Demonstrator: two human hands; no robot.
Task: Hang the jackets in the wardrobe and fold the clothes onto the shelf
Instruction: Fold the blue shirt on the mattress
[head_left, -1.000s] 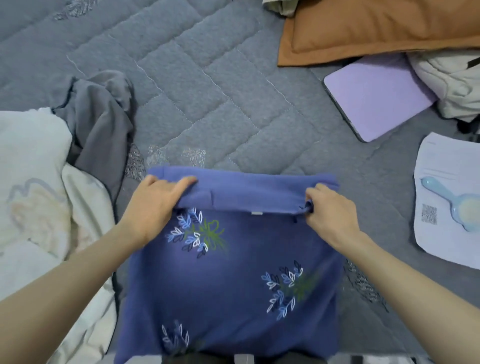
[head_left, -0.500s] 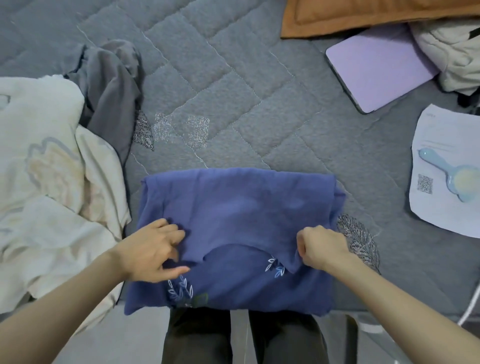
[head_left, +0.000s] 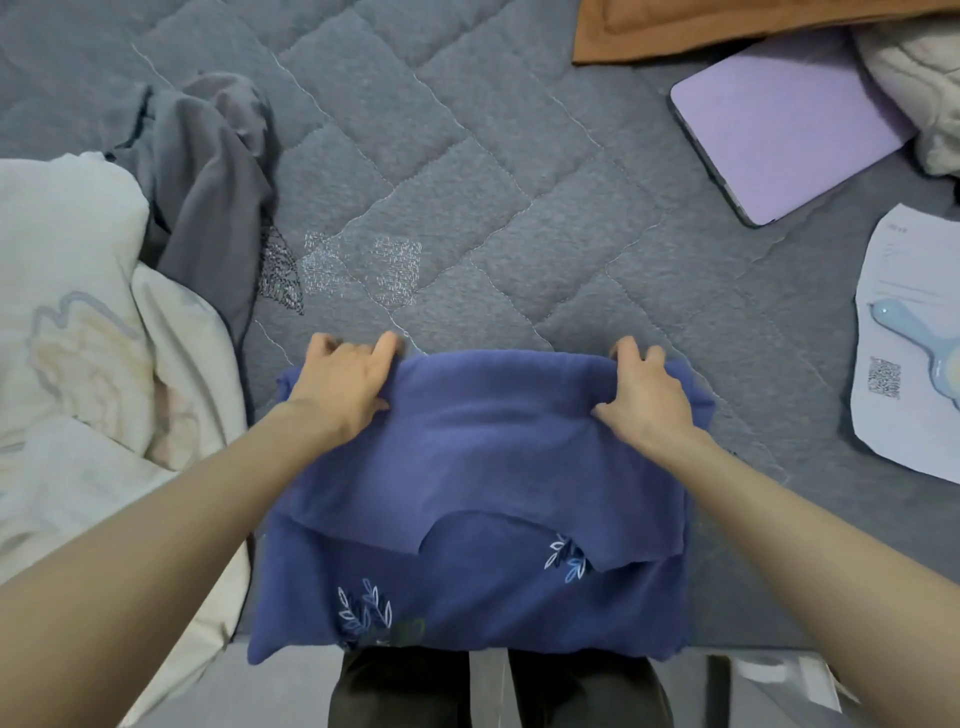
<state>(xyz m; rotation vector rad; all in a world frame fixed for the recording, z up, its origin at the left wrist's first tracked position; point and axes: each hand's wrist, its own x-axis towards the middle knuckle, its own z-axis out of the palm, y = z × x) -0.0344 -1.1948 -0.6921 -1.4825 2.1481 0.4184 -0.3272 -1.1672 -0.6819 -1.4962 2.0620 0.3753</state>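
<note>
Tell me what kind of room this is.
Most likely a bedroom. A blue garment is being folded on a bed's gray quilted cover, with an orange pillow at the far edge and cream bedding bunched on the left.

Bare quilt ahead; clothes left, paper right

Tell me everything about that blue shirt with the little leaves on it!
The blue shirt looks like soft knit cloth, with small white and blue leaf sprigs near its front edge. It lies on the grey quilted bed cover, folded so a plain upper layer covers most of the printed layer, whose near edge reaches the bed's edge. The left hand and right hand grip its far fold, one near each corner.
</note>
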